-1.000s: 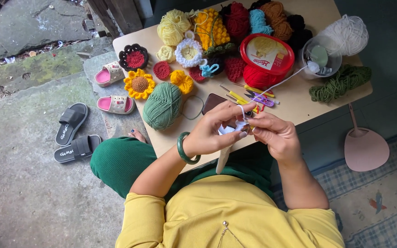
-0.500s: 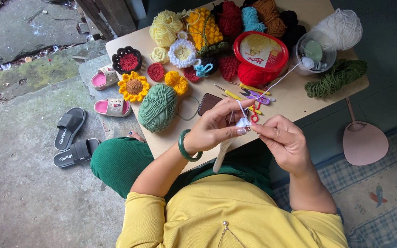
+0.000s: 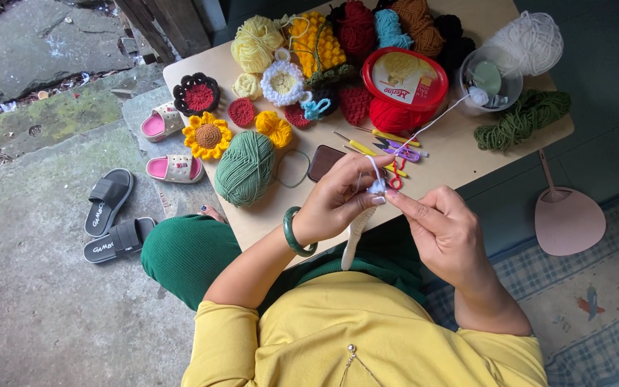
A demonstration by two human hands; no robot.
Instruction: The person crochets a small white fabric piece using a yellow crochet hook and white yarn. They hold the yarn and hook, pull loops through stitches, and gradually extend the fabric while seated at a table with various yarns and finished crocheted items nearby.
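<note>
A light wooden table [image 3: 460,154] fills the upper middle of the frame. On it lie a green yarn ball [image 3: 244,168] at lower left, a crocheted sunflower [image 3: 208,135] beside it, a red tub [image 3: 404,79] at centre, a white yarn ball [image 3: 528,41] at upper right, and a dark green skein [image 3: 521,120] below that.

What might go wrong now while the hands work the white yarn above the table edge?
1. The white strand runs taut over the hooks from the clear bowl; a pull may drag them.
2. The left hand and right hand work past the table edge, so a dropped piece could fall.
</note>
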